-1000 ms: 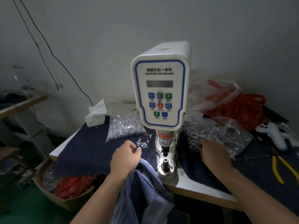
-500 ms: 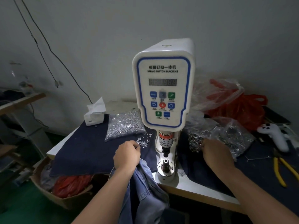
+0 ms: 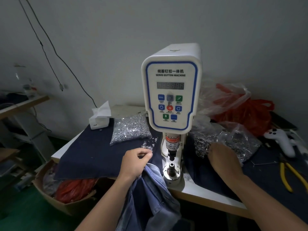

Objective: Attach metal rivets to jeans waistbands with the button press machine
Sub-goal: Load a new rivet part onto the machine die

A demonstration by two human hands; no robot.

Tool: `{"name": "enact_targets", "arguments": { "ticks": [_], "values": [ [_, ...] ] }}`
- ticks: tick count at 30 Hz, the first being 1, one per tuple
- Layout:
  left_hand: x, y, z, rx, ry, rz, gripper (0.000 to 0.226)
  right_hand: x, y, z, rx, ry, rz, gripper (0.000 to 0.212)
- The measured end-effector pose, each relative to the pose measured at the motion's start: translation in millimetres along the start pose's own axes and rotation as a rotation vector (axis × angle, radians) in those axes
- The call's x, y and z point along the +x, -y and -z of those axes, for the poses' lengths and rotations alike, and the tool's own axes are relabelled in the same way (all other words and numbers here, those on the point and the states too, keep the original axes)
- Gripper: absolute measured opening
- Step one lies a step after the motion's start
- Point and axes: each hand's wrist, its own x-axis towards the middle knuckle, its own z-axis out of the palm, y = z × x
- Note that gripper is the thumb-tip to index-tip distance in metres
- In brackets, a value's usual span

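The white servo button press machine stands mid-table, its lower die bare. My left hand lies just left of the die with curled fingers, gripping the waistband of blue jeans that hang off the table edge. Its thumb and forefinger meet beside a small scatter of loose silver rivets. My right hand reaches into a pile of dark rivets right of the machine, and its fingertips are hidden.
A clear bag of silver rivets and a tissue box sit back left on dark cloth. Plastic bags, a white controller and yellow pliers lie right. A cardboard box sits below left.
My left hand's thumb and forefinger have stretched out towards the loose silver rivets. My right hand has stayed at the dark rivet pile. The view has shifted slightly.
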Motion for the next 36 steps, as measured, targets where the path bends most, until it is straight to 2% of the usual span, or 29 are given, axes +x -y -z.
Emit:
{"name": "enact_targets", "arguments": {
  "ticks": [3,7,12,15,19,22,25,29,36],
  "values": [
    [-9,-4,0,-0.077,0.027,-0.002,0.029,-1,-1,-3,0.125,-0.012,-0.052,0.021],
    [-21,-11,-3,-0.154,0.055,0.033,0.017,-3,2,2,0.356,-0.048,-0.066,0.020],
    [-32,-17,-6,-0.124,0.099,-0.015,0.010,-12,17,18,0.546,0.015,-0.029,0.019],
    [-37,-21,-5,-0.137,0.117,-0.047,0.011,-21,32,25,0.769,0.156,-0.086,0.020],
    [-41,-26,-6,-0.150,0.124,-0.039,0.010,-32,56,28,1.385,0.425,-0.450,0.020],
    [-44,-29,-9,-0.157,0.135,-0.026,0.009,-39,75,28,1.638,0.639,-0.619,0.019],
    [-45,-30,-9,-0.155,0.135,-0.023,0.008,-43,89,29,1.757,0.743,-0.705,0.015],
    [-44,-30,-10,-0.144,0.138,-0.021,0.007,-43,95,32,1.844,0.772,-0.812,0.015],
    [-45,-28,-10,-0.161,0.137,-0.014,0.007,-43,96,37,1.825,0.746,-0.769,0.018]
  ]
}}
